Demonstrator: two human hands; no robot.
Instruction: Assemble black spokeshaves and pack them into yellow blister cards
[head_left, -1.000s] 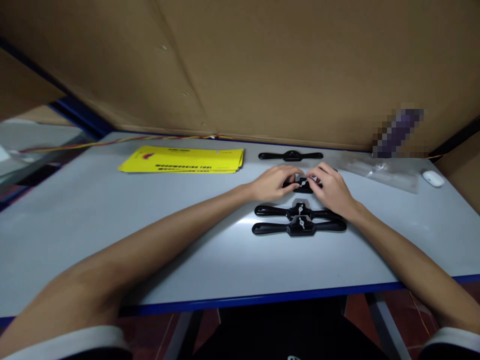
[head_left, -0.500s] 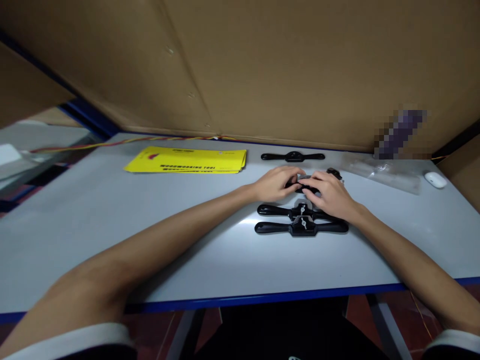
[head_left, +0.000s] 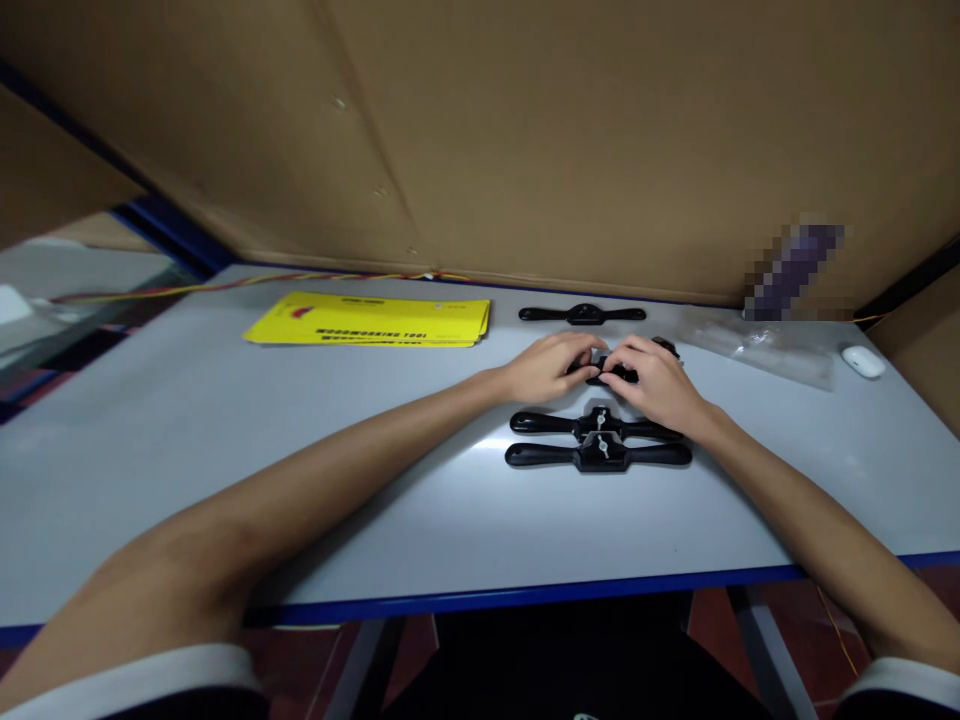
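Observation:
My left hand (head_left: 551, 367) is closed with bent fingers around the left part of a black spokeshave (head_left: 628, 375). From the other side my right hand (head_left: 654, 384) grips it too, thumb and fingertips at its middle. The fingers hide most of this spokeshave. Just in front of my hands lies a second black spokeshave (head_left: 541, 424), its blade and silver screw facing up. Another spokeshave (head_left: 541, 456) lies nearest me, parallel to it. A spokeshave body (head_left: 583, 315) without a visible blade rests behind my hands.
Yellow printed cards (head_left: 375, 318) lie stacked at the back left. A clear plastic bag (head_left: 772, 350) and a white mouse-like object (head_left: 862, 361) are at the right. Small dark parts (head_left: 666, 347) sit behind my right hand. A cable (head_left: 300, 279) runs along the back edge.
Both hands stay on the same spokeshave, with small shifts of the fingers at its middle. The whole view has slid slightly left.

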